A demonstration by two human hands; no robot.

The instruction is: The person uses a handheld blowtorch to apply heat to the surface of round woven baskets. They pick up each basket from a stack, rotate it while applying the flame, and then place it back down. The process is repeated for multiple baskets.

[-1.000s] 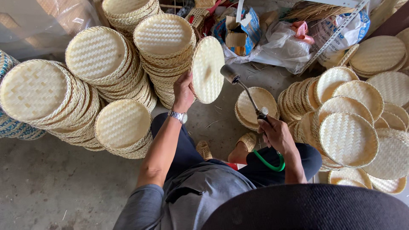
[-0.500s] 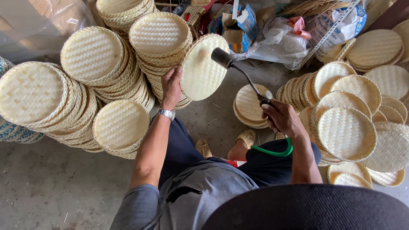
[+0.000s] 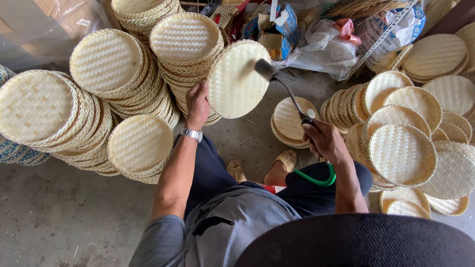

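Holding a round woven tray (image 3: 237,79) upright by its lower left rim, our left hand (image 3: 198,105) is clenched on it, the tray rising above and to the right of that hand. Our right hand (image 3: 324,141) grips a torch wand (image 3: 287,94) whose dark nozzle sits just before the tray's face. Stacks of trays (image 3: 106,64) stand on the floor (image 3: 59,217) around us.
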